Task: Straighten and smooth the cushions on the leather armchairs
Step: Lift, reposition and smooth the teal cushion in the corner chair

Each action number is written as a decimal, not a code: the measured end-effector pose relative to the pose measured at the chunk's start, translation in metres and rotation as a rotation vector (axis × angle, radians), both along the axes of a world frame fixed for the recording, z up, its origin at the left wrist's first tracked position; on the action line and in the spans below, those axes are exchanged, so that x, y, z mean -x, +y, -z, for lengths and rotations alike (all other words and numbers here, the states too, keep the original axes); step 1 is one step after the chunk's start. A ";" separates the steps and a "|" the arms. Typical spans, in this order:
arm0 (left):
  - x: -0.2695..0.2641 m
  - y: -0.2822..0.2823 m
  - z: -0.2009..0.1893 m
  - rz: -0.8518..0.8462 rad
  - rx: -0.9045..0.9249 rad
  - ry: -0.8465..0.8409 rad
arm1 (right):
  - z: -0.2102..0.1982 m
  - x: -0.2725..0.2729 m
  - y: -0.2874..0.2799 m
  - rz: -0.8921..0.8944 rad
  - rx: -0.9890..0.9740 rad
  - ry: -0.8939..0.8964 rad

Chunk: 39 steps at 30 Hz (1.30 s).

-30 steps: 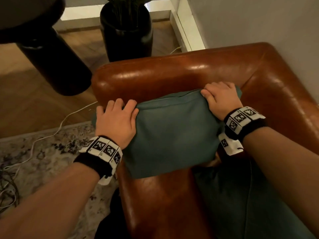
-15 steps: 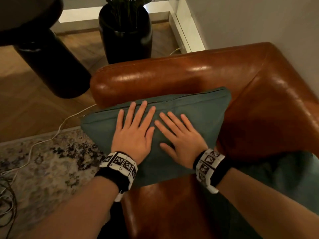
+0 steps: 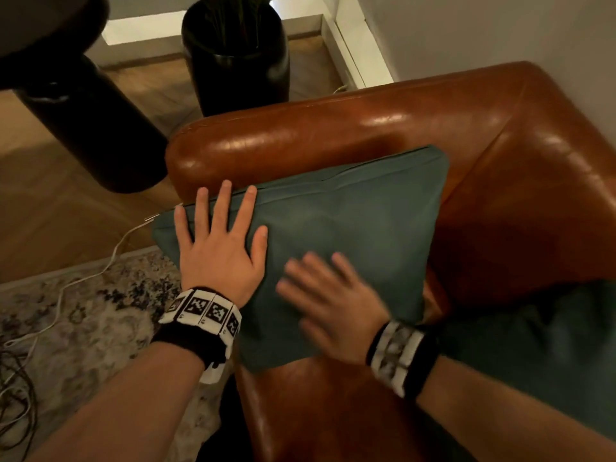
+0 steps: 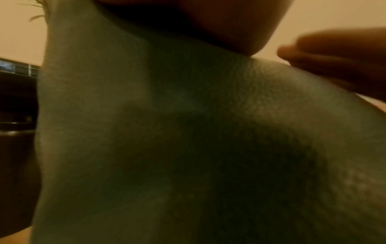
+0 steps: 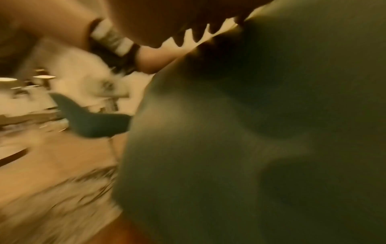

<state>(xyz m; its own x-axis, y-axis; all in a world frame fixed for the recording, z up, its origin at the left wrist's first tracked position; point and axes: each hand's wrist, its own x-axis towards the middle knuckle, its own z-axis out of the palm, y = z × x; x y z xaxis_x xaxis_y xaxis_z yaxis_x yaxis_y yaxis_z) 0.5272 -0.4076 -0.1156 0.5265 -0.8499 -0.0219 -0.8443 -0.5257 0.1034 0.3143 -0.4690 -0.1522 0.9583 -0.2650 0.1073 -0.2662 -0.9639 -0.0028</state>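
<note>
A teal cushion leans across the left arm of the brown leather armchair. My left hand lies flat on the cushion's left part, fingers spread and straight, fingertips at its upper seam. My right hand is blurred, fingers straight, flat on the cushion's lower middle. The left wrist view is filled by the cushion, with the right hand's fingers at the upper right. The right wrist view is blurred and shows the cushion and my left hand at the top.
A second teal cushion lies on the armchair seat at the right. A black planter and a dark round table base stand behind the chair arm. A patterned rug with a white cable covers the floor at left.
A second ago both hands gripped the cushion's ends; they then laid flat on it. Since then the left hand slid left and the right hand moved down and toward me.
</note>
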 end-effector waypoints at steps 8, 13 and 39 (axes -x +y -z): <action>0.018 -0.002 -0.006 -0.155 0.187 0.017 | -0.012 0.018 -0.113 0.504 0.100 -0.111; 0.127 0.000 0.020 0.363 0.173 0.037 | -0.018 0.008 -0.122 0.380 0.109 -0.088; -0.043 0.015 0.003 0.077 0.074 -0.023 | -0.051 0.011 -0.177 0.482 0.062 0.084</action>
